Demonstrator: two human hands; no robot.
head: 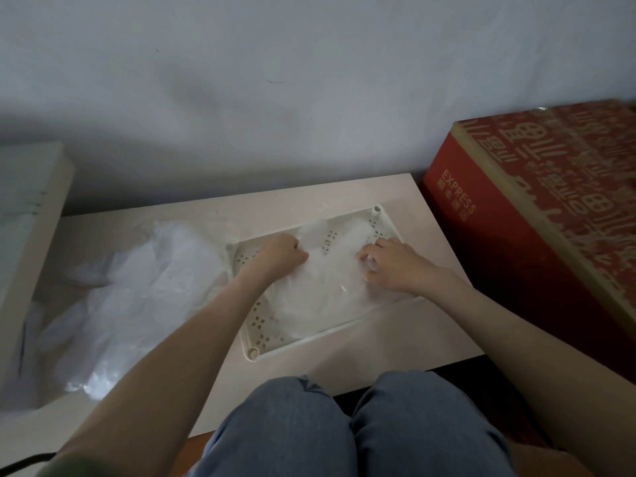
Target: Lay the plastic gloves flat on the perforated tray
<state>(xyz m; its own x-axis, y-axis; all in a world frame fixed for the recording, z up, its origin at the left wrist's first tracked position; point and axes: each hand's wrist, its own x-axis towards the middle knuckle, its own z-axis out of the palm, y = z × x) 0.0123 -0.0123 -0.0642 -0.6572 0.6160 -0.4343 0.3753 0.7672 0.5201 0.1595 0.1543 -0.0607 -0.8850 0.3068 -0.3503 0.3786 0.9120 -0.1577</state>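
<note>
A cream perforated tray [256, 333] lies on the low white table, slightly right of the middle. Clear plastic gloves [320, 297] are spread over most of its floor, and one glove's fingers [315, 232] stick up at the far edge. My left hand [280, 254] sits at the tray's far left with its fingers curled, pinching the plastic. My right hand [392, 261] is at the far right of the tray, its fingers curled and pinching a fold of the same glove. The plastic hides most of the tray's holes.
A loose heap of clear plastic gloves [137, 297] covers the table's left half. A large red carton [537, 215] stands against the table's right side. A pale box edge [31, 215] rises at the left. A grey wall is behind; my knees [344, 428] touch the near edge.
</note>
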